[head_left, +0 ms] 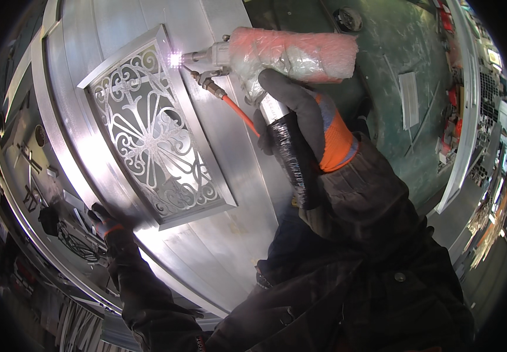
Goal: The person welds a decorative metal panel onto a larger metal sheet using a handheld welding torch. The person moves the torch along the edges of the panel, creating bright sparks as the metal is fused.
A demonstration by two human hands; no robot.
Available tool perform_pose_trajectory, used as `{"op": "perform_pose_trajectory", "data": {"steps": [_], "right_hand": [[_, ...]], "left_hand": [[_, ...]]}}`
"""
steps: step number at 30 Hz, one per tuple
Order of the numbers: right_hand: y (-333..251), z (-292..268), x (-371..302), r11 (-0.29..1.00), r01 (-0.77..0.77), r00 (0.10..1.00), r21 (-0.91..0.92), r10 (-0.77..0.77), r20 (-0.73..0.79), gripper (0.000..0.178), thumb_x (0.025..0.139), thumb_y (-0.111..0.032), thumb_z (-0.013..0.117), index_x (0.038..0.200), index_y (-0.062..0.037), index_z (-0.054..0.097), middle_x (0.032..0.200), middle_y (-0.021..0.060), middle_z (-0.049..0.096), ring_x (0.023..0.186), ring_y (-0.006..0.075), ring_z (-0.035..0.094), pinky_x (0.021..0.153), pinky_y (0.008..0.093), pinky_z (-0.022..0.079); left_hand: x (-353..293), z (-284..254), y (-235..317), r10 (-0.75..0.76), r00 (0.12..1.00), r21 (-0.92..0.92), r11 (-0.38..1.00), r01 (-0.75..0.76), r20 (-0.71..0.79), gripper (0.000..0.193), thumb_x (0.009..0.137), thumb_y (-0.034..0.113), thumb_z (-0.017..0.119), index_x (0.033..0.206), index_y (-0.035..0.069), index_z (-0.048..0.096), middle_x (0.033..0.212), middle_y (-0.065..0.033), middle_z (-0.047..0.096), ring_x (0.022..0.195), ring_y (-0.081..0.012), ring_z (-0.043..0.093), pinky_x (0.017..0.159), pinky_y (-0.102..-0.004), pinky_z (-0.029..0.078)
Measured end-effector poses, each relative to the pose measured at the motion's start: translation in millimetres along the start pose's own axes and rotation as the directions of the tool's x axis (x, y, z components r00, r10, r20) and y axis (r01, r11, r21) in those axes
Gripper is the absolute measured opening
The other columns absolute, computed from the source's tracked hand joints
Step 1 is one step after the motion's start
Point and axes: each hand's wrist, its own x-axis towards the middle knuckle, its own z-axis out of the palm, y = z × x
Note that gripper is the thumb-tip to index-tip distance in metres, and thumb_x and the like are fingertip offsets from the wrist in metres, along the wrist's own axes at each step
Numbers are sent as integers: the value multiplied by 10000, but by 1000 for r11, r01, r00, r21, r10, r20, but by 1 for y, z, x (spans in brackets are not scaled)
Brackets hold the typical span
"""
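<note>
**A:** What's biggest here?

**B:** The metal panel (247,176). It fills the middle and upper left of the view, its long axis running steeply from the top toward the bottom centre, bowed by the lens.

**A:** And on it?

**B:** A raised frame (199,129), left of centre, tilted from upper left to lower right. Inside sits a scrollwork grille (148,138).

**A:** Where's the gun?

**B:** The gun (291,54) is at upper centre. Its body, wrapped in pink and clear film, lies nearly level across the view with the nozzle to the left. The black handle (293,158) slopes down toward lower right.

**A:** So how do the two lines meet?

**B:** Crosswise. The nozzle comes at the long right side of the frame from the right, just below its top corner. That is the relation I'd judge matters most: the side slants down and right, while the gun points across it.

**A:** Which hand is nearer that spot?

**B:** The right hand (306,117), by far. It's gloved and wrapped round the gun's grip, lying right of the frame. The left hand (106,222) is at lower left, by the panel's outer edge and well apart from the nozzle. I can't tell whether its fingers are curled or spread.

**A:** Smaller things?

**B:** An orange hose (242,115) slants up left beneath the gun to a brass-coloured fitting (211,87). Smallest is the white flare (175,59) at the nozzle's end, on the frame's outer edge; its glare hides the exact contact.
</note>
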Motion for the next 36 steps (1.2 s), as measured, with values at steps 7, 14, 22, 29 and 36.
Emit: {"op": "perform_pose_trajectory", "data": {"steps": [7,14,22,29,36], "right_hand": [[0,-2,-5,999,1,1000,-32,0,16,362,945,-382,608,893,-23,617,619,106,603,493,198,585,478,325,470],[2,-7,-11,999,-31,1000,-22,31,-7,356,943,-373,609,872,-25,622,620,98,609,485,191,587,470,315,475],[10,-14,-12,999,-41,999,13,41,-3,335,941,-363,618,870,-36,626,629,94,616,490,190,594,466,321,482],[10,-17,-17,999,-30,999,-16,30,24,326,952,-356,605,873,-40,622,636,88,602,493,187,598,470,325,488],[14,-20,-23,999,-32,999,17,32,10,270,956,-299,611,939,-31,646,687,72,609,498,174,602,465,300,490]], "left_hand": [[8,-3,-10,37,999,53,998,-38,19,702,993,493,599,1479,14,431,1441,-173,532,1255,-279,544,1043,-374,443],[-12,7,17,37,999,84,996,-40,36,801,989,590,526,1490,-24,409,1506,-235,463,1388,-355,448,1134,-389,366],[-7,8,14,31,999,205,978,-29,-9,827,974,591,556,1482,-45,410,1507,-236,461,1397,-353,438,1150,-388,353],[4,8,-1,71,997,117,991,-69,-14,756,982,520,600,1469,-34,432,1466,-231,506,1333,-326,496,1110,-374,394],[-4,15,9,-24,1000,-35,999,24,8,654,1003,398,627,1475,-10,432,1434,-202,535,1276,-279,536,1073,-376,434]]}}
